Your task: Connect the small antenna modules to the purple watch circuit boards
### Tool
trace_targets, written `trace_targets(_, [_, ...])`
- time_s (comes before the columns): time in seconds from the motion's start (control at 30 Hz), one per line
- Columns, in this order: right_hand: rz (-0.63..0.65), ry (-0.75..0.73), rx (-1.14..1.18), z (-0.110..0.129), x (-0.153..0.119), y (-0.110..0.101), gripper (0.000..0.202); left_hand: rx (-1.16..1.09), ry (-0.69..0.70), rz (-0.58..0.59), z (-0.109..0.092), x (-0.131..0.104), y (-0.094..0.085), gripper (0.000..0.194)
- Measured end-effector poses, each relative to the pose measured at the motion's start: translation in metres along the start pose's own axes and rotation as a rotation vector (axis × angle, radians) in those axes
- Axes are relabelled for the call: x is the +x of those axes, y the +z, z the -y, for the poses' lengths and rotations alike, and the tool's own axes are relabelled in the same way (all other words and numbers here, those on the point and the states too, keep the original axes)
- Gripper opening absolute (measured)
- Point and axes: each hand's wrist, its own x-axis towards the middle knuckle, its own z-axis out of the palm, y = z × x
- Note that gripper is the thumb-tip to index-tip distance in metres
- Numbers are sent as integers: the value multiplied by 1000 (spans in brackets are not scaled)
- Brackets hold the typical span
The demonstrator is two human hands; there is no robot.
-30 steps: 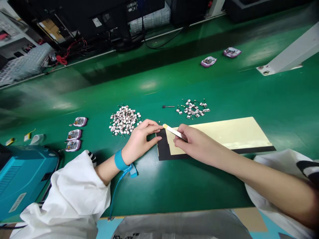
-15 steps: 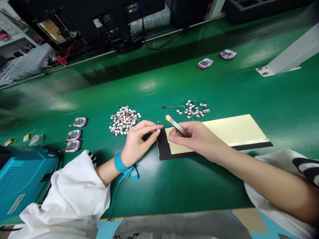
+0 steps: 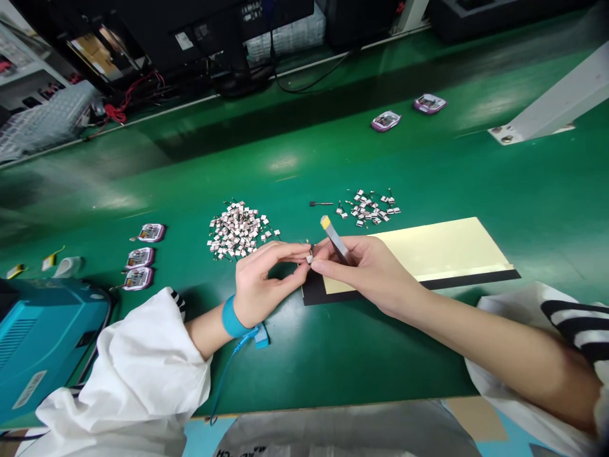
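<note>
My left hand (image 3: 269, 276), with a teal wrist strap (image 3: 232, 317), pinches a small white square part (image 3: 309, 259) between thumb and fingertips. My right hand (image 3: 375, 270) is closed round tweezers (image 3: 337, 241), whose yellow-tipped end points up and away. Its fingertips meet those of my left hand at the part; the working tips of the tweezers are hidden. Both hands are over the left end of a yellow sheet (image 3: 438, 244) on a black board (image 3: 314, 293). Beyond my left hand lies a big pile of similar small parts with dark leads (image 3: 238, 228).
A smaller group of the parts (image 3: 371, 208) and a short dark tool (image 3: 321, 204) lie beyond the sheet. Purple-rimmed devices (image 3: 140, 257) lie at left, others (image 3: 386, 120) at the back. A teal machine (image 3: 45, 349) stands front left, a white post (image 3: 547, 98) at right.
My right hand has moved left with the tweezers, and my left hand slightly right and nearer me with the part. Their fingertips, apart before, now meet. The tweezers stand steeper.
</note>
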Motion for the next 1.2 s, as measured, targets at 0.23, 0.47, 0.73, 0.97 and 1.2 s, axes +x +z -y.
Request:
trace_targets(0.23, [-16,5,26,0,1,0,18,22,10,0,-1,0,0,31])
trace_targets(0.47, [-12,-22,68,0,1,1,17,44,26,-8,-2,2,0,31])
trace_targets(0.73, [-36,-25,51,-2,-1,2,15,93,46,1,-2,1,0,30])
trace_targets(0.97, [-82,64,98,-2,1,2,24,142,81,41,-2,2,1,29])
trace_targets(1.2, [-99,74,63,2,4,-8,27,81,44,51,-2,0,-1,30])
